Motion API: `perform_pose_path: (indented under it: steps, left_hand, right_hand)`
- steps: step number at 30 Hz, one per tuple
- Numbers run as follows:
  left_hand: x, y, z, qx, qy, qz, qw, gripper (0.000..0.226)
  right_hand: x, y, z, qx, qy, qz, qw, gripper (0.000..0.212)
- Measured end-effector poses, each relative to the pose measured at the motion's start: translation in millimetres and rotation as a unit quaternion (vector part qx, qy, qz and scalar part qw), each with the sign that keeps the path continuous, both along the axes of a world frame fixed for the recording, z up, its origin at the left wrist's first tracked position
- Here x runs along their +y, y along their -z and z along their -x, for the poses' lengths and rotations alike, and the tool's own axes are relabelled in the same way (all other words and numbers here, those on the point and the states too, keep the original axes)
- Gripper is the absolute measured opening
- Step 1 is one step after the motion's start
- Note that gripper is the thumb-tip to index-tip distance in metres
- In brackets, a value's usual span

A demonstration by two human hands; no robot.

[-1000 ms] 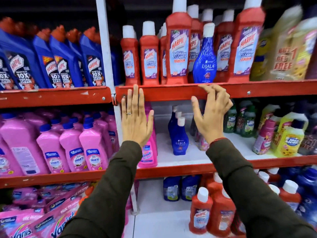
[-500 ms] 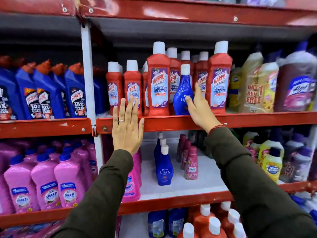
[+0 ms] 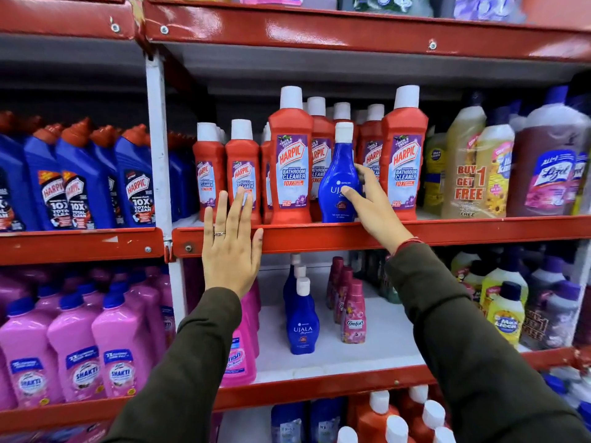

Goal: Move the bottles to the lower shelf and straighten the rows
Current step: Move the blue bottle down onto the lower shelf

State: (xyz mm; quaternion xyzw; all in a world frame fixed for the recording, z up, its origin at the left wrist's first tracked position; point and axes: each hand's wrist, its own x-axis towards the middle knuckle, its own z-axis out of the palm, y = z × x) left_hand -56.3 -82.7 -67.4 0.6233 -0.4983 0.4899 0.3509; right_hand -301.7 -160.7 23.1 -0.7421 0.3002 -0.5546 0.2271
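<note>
A blue Ujala bottle (image 3: 335,174) with a white cap stands on the upper red shelf (image 3: 319,236) among red Harpic bathroom cleaner bottles (image 3: 292,161). My right hand (image 3: 371,203) wraps its thumb and fingers around that blue bottle's lower body. My left hand (image 3: 232,247) is flat with fingers spread, resting against the shelf's front edge below the smaller red bottles. On the lower shelf (image 3: 319,383) a short row of matching blue Ujala bottles (image 3: 302,321) runs front to back.
Maroon Comfort bottles (image 3: 351,311) stand right of the blue row, pink Vanish bottles (image 3: 240,356) to its left. Blue Harpic bottles (image 3: 86,183) and pink Shakti bottles (image 3: 76,356) fill the left bay. Yellow and brown bottles (image 3: 470,174) crowd the right. A white upright post (image 3: 158,148) divides the bays.
The view has tilted upward. My right hand rose from the shelf edge and closed around the blue bottle on the upper shelf. My left hand stays flat at the shelf front.
</note>
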Motion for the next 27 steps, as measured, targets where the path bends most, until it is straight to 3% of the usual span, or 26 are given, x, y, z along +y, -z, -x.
perform_pose_path:
  steps: [5,14,27]
  left_hand:
    - [1,0,0,0.001,-0.006,-0.007,1.000,0.060]
    - [2,-1,3,0.004,-0.004,-0.012,1.000,0.061]
    - [23,49,11,0.033,0.053,0.003,0.998,0.066]
  right_hand:
    - [8,-7,0,-0.086,-0.011,-0.020,0.996,0.049]
    - [33,-6,6,-0.124,-0.041,0.003,0.991,0.047]
    - [75,112,18,-0.127,-0.115,-0.047,0.984,0.045]
